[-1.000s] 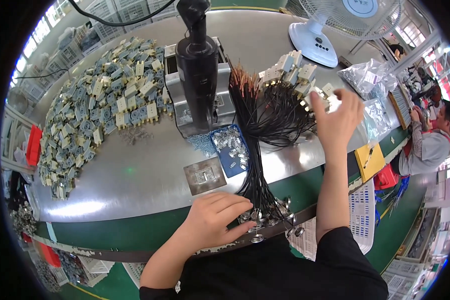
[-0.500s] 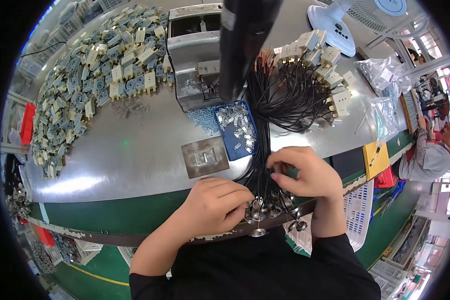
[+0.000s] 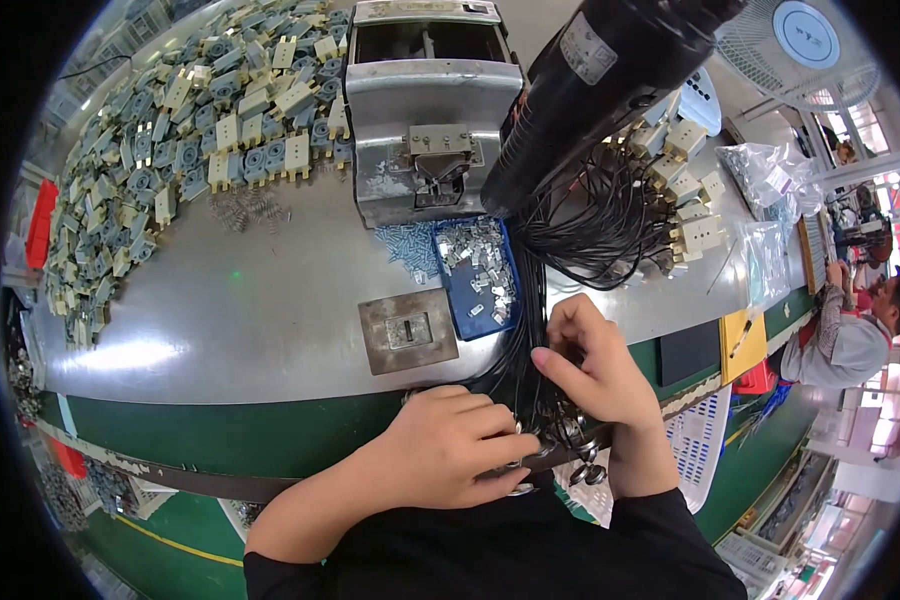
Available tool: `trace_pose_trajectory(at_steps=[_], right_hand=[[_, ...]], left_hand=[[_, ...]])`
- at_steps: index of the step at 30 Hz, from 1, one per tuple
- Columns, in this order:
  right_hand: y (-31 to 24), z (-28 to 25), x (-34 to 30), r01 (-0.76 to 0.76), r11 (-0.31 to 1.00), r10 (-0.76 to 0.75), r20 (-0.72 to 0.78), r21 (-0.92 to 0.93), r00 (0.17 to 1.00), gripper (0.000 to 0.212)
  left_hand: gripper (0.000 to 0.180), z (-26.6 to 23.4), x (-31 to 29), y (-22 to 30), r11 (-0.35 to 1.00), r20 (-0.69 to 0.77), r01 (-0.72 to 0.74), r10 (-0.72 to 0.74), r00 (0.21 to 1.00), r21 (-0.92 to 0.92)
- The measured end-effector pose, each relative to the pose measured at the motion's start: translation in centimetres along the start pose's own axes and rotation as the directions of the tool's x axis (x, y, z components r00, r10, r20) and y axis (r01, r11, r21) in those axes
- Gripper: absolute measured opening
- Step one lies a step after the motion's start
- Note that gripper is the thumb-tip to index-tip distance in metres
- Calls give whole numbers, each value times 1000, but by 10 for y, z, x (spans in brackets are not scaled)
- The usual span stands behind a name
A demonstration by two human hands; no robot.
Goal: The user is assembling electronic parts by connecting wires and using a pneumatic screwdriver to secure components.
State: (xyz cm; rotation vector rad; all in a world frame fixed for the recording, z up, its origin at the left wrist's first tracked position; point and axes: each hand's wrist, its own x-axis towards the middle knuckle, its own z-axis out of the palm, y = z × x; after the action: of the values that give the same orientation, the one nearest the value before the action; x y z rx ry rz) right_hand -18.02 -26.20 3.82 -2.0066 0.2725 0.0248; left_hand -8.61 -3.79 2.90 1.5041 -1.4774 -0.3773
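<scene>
A bundle of thin black cables (image 3: pixel 532 300) runs down the bench toward me. Shiny round metal ends (image 3: pixel 592 470) hang from it at the front edge. My left hand (image 3: pixel 460 445) is closed at these ends, its fingertips pressed on one of the round metal pieces; the grip is partly hidden by the fingers. Along the right side of the bundle, my right hand (image 3: pixel 600 365) has curled fingers, with the thumb against the black cables. Left of the bundle are a blue tray (image 3: pixel 470 285) of small metal clips and a square metal plate (image 3: pixel 407 330) with a slotted recess.
A metal machine (image 3: pixel 425 110) stands behind the tray, beside a thick black cylinder (image 3: pixel 590 95). Grey and cream plug-like parts (image 3: pixel 220 130) are heaped at left. Blue screws (image 3: pixel 407 250) lie near the tray. A fan (image 3: pixel 805 40) and plastic bags (image 3: pixel 770 175) are at right, where another person (image 3: pixel 850 320) sits.
My left hand has moved right and down over the round metal ends, covering several of them. My right hand stays beside the cables, its fingers shifted slightly. The whole view has shifted somewhat.
</scene>
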Motion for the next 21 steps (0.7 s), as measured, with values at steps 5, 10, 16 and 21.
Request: trace_pose_trajectory(at_steps=[5, 10, 16, 21], right_hand=[[0, -7, 2, -19, 993, 13, 50, 115, 999, 23], [4, -11, -9, -201, 745, 271, -13, 636, 963, 15], [4, -22, -10, -78, 681, -25, 130, 728, 991, 26], [-20, -39, -13, 236, 971, -215, 294, -39, 931, 41]], left_hand=[[18, 1, -5, -3, 999, 31, -25, 26, 999, -39], [16, 2, -10, -5, 997, 49, -41, 45, 998, -72], [34, -2, -12, -7, 996, -1, -7, 7, 1000, -90], [29, -1, -10, -4, 999, -19, -18, 17, 1000, -44]])
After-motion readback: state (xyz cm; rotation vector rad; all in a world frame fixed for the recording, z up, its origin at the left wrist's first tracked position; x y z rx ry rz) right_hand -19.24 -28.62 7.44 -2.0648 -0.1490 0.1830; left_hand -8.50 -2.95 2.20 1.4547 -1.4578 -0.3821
